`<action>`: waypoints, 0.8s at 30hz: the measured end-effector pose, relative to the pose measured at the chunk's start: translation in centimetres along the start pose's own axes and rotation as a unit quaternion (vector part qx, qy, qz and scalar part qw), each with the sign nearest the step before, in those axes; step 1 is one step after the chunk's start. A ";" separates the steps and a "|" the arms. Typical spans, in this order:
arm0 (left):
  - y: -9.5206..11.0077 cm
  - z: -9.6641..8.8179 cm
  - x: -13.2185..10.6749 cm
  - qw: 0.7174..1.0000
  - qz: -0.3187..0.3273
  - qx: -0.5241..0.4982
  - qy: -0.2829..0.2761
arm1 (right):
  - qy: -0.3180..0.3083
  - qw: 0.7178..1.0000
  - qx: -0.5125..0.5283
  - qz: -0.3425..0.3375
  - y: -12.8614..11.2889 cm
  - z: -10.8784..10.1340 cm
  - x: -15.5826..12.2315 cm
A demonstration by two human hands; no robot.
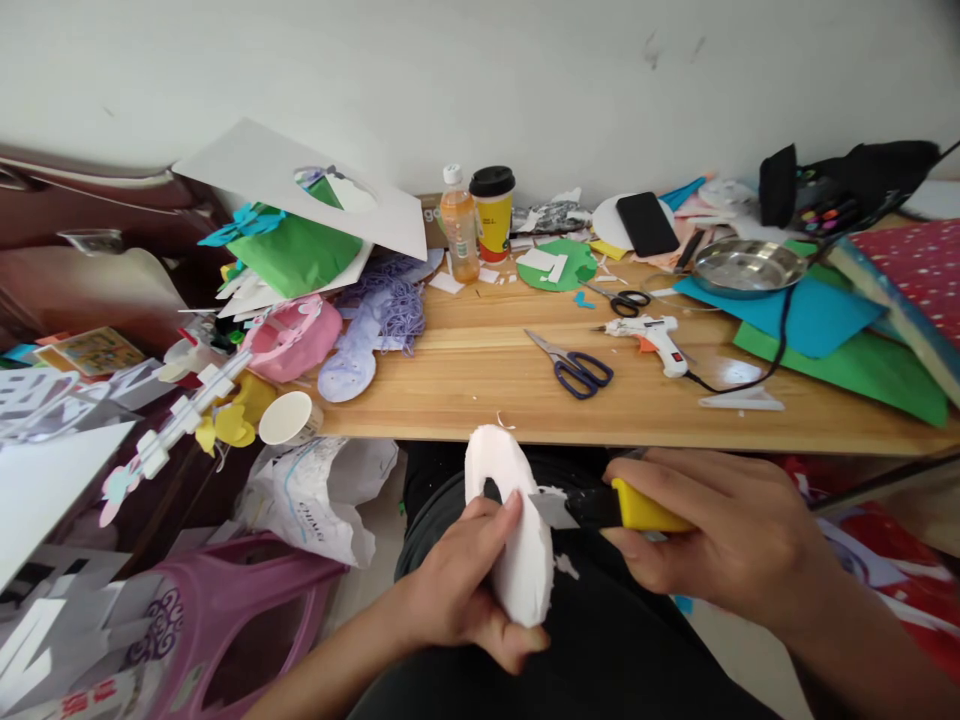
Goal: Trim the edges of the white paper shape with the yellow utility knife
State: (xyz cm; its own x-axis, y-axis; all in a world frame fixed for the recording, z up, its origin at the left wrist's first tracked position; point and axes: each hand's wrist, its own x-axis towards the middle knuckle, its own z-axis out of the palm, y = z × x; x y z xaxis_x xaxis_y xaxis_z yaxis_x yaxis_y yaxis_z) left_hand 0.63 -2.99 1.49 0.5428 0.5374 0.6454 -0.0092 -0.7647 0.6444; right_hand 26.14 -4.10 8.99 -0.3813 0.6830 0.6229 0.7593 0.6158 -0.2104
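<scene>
Matte white ring [529, 565], rough-edged, against a flat metal blade [555, 510].

Left hand [457, 580] grips white ring [529, 560], right hand [731, 530] holds yellow-handled knife [592, 507], blade [553, 509] against ring's right side, blue-handled scissors [564, 358] on table [450, 380] beyond ring.

Soft even light, stretched edges
</scene>
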 end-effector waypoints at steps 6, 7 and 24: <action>1.2 0.3 0.3 0.980 -0.133 -0.136 -0.065 | -0.033 0.999 0.016 -0.009 -0.4 1.0 -0.7; 1.2 0.3 0.4 0.974 -0.145 -0.157 -0.069 | -0.040 0.999 0.017 -0.007 -0.5 1.2 -0.9; 2.1 -0.3 2.1 0.884 -0.326 -0.333 0.028 | -0.047 0.999 0.015 -0.018 -0.5 1.1 -1.1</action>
State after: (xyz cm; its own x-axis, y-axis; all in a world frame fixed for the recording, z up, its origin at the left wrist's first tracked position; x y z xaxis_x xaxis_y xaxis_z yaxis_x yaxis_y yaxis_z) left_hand 1.51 -3.37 4.30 0.5736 0.8173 0.0552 -0.2123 0.0832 0.9737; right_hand 25.57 -4.74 7.59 -0.4565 0.6938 0.5570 0.7287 0.6508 -0.2133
